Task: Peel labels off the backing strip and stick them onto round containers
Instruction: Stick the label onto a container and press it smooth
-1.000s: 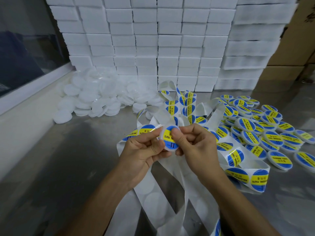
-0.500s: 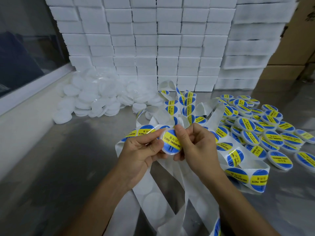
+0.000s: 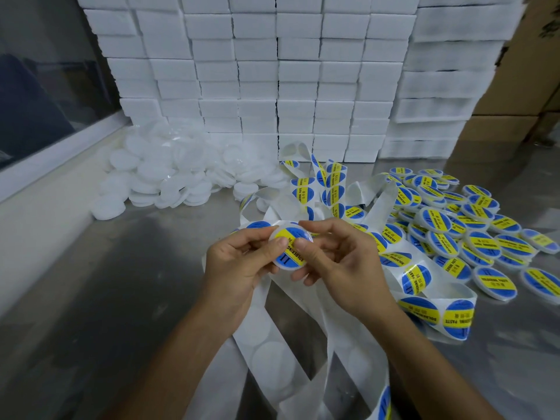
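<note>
A round white container (image 3: pixel 291 248) with a blue and yellow label on its top is held over the table between both hands. My left hand (image 3: pixel 239 265) grips its left rim, thumb on the label. My right hand (image 3: pixel 339 262) holds its right side, thumb pressed on the label face. The white backing strip (image 3: pixel 306 356) hangs below my hands, with bare round patches where labels have come off. More of the strip (image 3: pixel 424 310) curls to the right and still carries labels.
A heap of unlabelled white containers (image 3: pixel 169 177) lies at the back left. Several labelled containers (image 3: pixel 472 234) are spread at the right. White foam boxes (image 3: pixel 272 71) are stacked along the back, cardboard boxes (image 3: pixel 515 86) at the far right. The table top (image 3: pixel 106 283) is shiny metal.
The container has tilted so that its labelled face is turned up toward me. Both thumbs have moved onto the label and press it flat.
</note>
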The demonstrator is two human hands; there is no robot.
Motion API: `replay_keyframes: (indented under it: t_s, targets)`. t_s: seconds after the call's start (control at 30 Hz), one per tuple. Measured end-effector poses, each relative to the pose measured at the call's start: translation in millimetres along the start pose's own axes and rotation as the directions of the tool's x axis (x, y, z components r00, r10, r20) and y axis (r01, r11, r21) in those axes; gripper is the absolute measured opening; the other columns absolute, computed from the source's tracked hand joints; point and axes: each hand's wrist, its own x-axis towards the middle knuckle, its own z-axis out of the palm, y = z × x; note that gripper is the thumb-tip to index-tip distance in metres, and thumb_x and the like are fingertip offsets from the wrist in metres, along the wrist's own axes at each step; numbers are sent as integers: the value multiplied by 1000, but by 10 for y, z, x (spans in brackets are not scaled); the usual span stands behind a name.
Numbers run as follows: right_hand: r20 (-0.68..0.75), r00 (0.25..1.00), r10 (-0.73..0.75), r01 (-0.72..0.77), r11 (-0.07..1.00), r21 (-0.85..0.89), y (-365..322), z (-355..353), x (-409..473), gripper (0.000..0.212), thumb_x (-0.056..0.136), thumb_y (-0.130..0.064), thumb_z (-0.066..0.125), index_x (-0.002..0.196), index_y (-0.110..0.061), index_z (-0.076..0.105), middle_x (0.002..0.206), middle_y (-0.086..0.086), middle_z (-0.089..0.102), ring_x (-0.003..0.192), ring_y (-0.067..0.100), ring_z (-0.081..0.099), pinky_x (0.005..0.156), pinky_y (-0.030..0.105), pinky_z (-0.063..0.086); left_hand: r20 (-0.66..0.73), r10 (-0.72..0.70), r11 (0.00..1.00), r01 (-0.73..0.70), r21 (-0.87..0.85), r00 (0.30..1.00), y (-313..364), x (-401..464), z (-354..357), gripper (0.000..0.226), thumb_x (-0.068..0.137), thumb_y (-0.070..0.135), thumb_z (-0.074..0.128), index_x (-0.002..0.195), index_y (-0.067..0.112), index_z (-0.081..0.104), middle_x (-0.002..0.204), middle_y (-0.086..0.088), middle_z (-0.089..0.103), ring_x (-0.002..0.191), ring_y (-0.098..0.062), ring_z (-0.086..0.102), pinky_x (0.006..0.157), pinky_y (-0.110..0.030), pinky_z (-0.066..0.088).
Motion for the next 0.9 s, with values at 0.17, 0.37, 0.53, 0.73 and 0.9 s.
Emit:
replay_keyframes:
  t_s: [0.17,0.37,0.53,0.73,0.9]
  targets:
    - [-131,991,-27,21,999,-43,-1,-16,-1,27,84,-28,67,81,-2,65,57,11,68,35,20,57,35,23,45,63,-13,999,10,42,998,-35,-35,46,33,53,23,81,84,11,79,85,-10,75,75,-20,71,56,-23,54]
    - [-32,999,-25,23,996,-86,77,66,-16,18,89,-3,67,101,-17,66,71,-5,71,54,17,67,54,23,54,-86,6,1000,-4,27,996,-30,10,-9,29,60,21,78,86,9,76,83,-13,74,69,-20,69,54,-22,52]
    - [8,1000,-24,25,987,-157,108,79,-8,38,85,1,72,112,-24,62,74,-15,66,62,15,69,64,23,56,-173,43,999,-37,38,984,-32,14,-7,23,60,25,80,79,12,78,80,-12,75,67,-18,71,54,-21,53]
    - [-7,969,-247,213,848,-486,170,73,-27,44,84,-9,76,124,-19,62,116,-5,59,83,7,65,75,22,54,-201,41,998,-29,63,979,-31,0,1,29,64,26,77,85,7,77,81,-11,75,70,-20,72,58,-23,55]
    - [94,921,-378,358,724,-590,172,37,-25,40,78,-19,84,114,-9,71,119,4,61,109,10,61,88,28,52,-159,46,995,-31,97,986,-18,-28,15,24,65,27,77,83,11,78,81,-15,75,68,-21,70,57,-23,54]
